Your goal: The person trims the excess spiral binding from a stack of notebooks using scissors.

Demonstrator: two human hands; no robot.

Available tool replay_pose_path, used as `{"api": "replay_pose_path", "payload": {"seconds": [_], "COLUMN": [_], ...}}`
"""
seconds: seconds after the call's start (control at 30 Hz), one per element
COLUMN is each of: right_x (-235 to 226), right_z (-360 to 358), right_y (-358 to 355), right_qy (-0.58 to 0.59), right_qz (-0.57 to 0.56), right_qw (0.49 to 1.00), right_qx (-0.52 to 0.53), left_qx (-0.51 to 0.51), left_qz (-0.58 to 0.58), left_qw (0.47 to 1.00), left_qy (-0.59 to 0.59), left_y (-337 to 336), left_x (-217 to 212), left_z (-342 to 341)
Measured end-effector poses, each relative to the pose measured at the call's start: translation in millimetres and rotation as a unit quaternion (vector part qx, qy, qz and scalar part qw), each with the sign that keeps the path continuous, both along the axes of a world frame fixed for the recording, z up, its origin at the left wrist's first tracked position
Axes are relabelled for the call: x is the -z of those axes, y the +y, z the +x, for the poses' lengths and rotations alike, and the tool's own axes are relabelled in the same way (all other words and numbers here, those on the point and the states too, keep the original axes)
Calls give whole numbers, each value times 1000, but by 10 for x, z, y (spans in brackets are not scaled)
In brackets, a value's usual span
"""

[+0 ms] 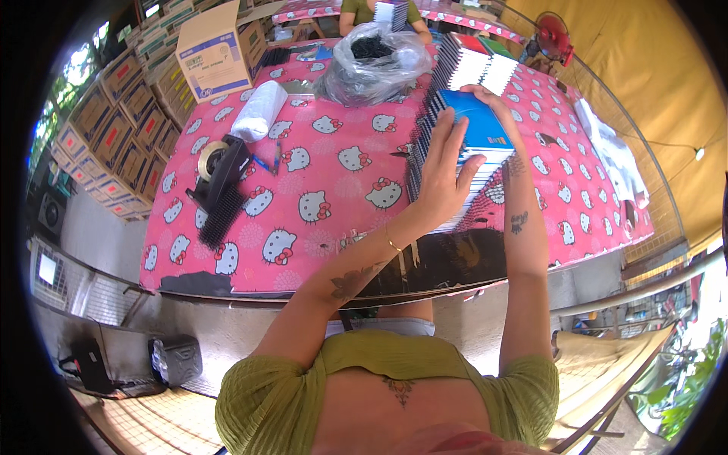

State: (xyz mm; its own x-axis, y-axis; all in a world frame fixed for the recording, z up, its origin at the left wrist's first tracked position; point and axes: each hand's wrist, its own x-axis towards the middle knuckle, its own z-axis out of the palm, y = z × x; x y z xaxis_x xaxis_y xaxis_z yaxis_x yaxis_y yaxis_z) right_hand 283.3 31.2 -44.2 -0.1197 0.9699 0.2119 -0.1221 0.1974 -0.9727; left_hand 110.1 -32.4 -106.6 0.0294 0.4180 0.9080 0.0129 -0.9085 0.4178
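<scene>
I see the blue notebook (479, 130) between my hands, long axis pointing away; left hand (444, 173) touching, fingers spread; right hand (497, 110) at its far-right edge, grip unclear.

Co-worker (361, 12) — head beyond top edge

A table (322, 254) spans the middle of the frame. Right of centre on it stands a notebook stack (485, 135), with more notebooks (469, 62) behind. Left of those, at upper centre, sits a plastic bag (353, 82). At upper left stands a box (216, 67), before it a roll (259, 110), then a tape dispenser (226, 171).
</scene>
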Motion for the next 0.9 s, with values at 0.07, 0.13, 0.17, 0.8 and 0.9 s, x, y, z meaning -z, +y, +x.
{"api": "replay_pose_path", "payload": {"seconds": [0.07,0.13,0.17,0.8,0.9], "right_x": [29,51,64,2051,1912], "right_z": [40,74,90,-46,23], "right_y": [48,92,107,-692,-577], "right_qy": [5,20,30,222,298], "right_qz": [-2,-16,-22,-308,-347], "right_qw": [1000,1000,999,918,886], "right_qx": [-4,-17,-21,113,74], "left_qx": [2,11,37,33,4], "left_qz": [4,-3,-23,-604,-574], "left_qw": [1000,1000,999,787,800], "left_qy": [-18,-15,-15,-121,-176], "left_y": [12,16,25,82,3], "left_x": [22,32,36,1284,1330], "left_z": [28,-2,-12,199,251]}}
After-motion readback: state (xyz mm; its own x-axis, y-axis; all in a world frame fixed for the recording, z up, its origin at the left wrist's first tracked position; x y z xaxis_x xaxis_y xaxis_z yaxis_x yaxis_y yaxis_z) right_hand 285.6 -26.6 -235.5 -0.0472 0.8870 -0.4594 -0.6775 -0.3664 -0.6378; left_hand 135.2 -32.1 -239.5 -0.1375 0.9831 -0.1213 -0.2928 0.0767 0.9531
